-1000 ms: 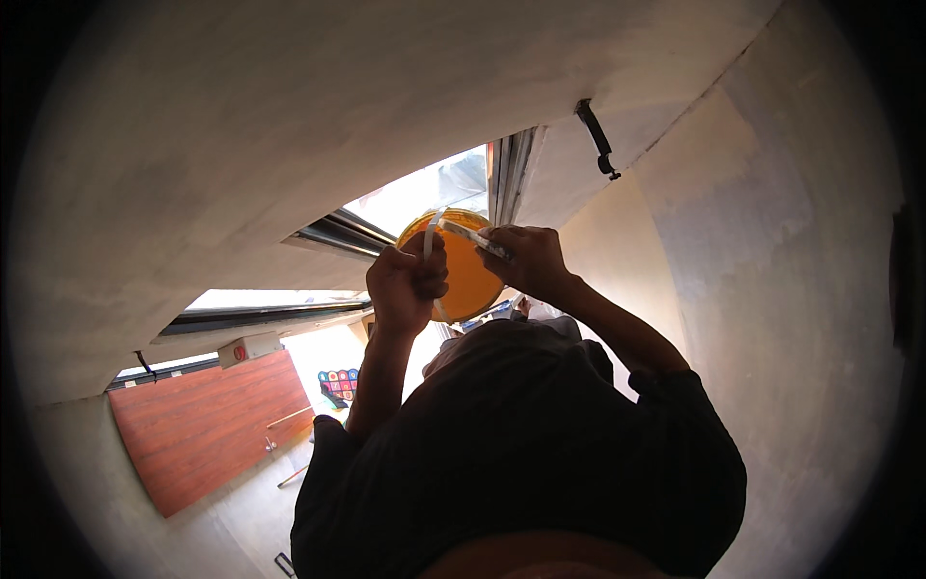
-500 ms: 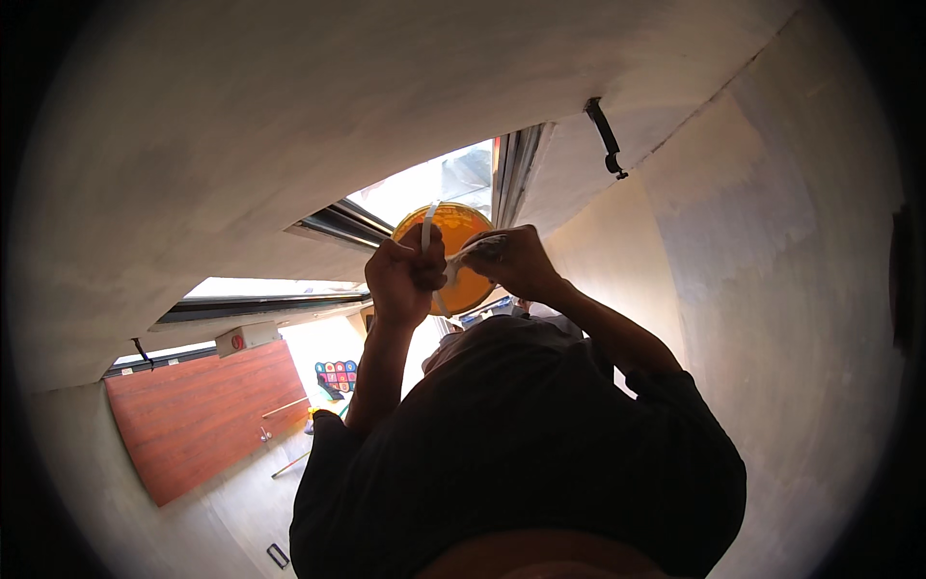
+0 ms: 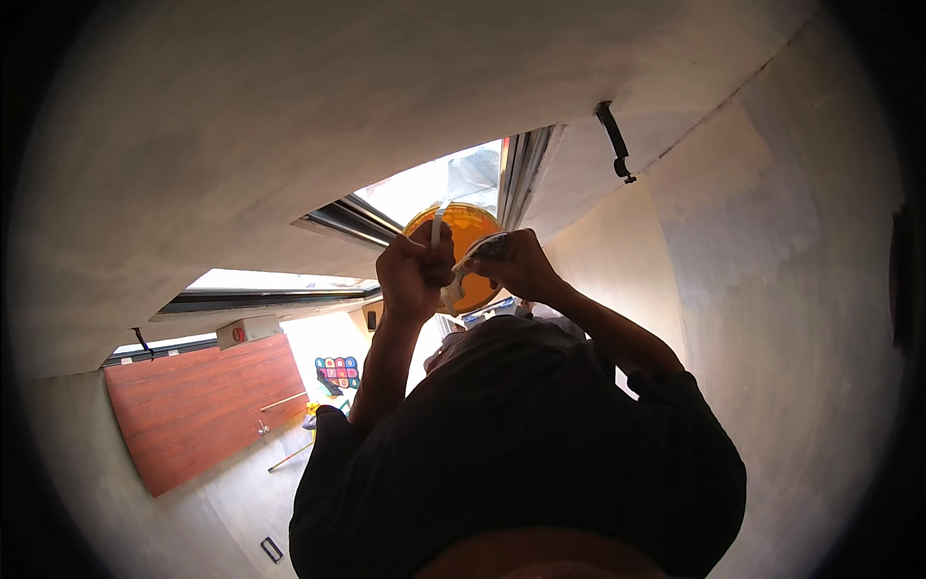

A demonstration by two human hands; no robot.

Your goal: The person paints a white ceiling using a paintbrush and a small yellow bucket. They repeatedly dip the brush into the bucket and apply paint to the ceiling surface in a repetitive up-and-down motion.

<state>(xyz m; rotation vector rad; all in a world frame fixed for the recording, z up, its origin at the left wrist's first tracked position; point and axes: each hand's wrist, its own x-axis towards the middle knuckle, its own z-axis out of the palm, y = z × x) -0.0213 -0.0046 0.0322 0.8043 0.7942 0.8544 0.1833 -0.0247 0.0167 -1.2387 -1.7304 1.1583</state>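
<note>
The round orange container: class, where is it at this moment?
In the head view, the round orange container is just above centre, between the left hand and right hand, below the bright window.

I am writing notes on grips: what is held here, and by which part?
The left hand grips the orange bucket by its pale handle. The right hand holds a slim tool; its kind and gripped part are unclear.

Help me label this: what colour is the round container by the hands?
The round container is orange, yellower near its upper edge, clearest in the head view.
</note>
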